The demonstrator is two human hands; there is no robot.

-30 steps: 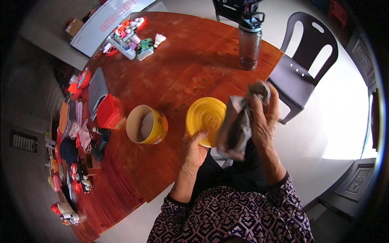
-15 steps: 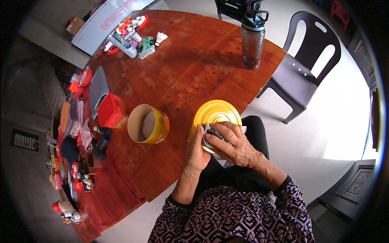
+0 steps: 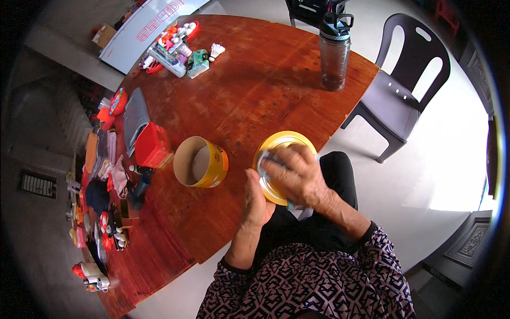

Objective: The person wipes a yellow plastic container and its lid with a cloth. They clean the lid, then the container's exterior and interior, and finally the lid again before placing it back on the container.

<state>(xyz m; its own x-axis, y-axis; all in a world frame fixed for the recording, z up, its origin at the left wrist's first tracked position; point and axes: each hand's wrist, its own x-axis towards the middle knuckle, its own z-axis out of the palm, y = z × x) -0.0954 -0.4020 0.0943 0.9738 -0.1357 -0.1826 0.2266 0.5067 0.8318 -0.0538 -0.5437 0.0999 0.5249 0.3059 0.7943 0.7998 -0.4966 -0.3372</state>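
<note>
A round yellow lid (image 3: 284, 139) with raised rings is tilted up above my lap, at the table's near edge. My left hand (image 3: 257, 206) grips its lower left side, thumb up along the rim and the other fingers hidden beneath. Over the lid's face lies my right hand (image 3: 298, 175), smeared by motion, its fingers pressing a greyish-white cloth (image 3: 263, 156) against the surface. Part of the cloth is covered by that hand. Left of my hands, an open yellow canister (image 3: 216, 166) with a cardboard-brown inside rests on the table.
The reddish-brown wooden table (image 3: 249, 111) carries a tall water bottle (image 3: 334, 58) at the far right. A red box (image 3: 153, 144), a grey tray-like item (image 3: 136, 117) and piled clothes (image 3: 101, 154) stand left. A shuttlecock (image 3: 216, 51) sits farther back. A plastic chair (image 3: 396, 90) is beyond the right edge.
My right hand has slid across the lid with the cloth, uncovering some of its lower face. My left hand keeps its hold. The whole view has shifted slightly.
</note>
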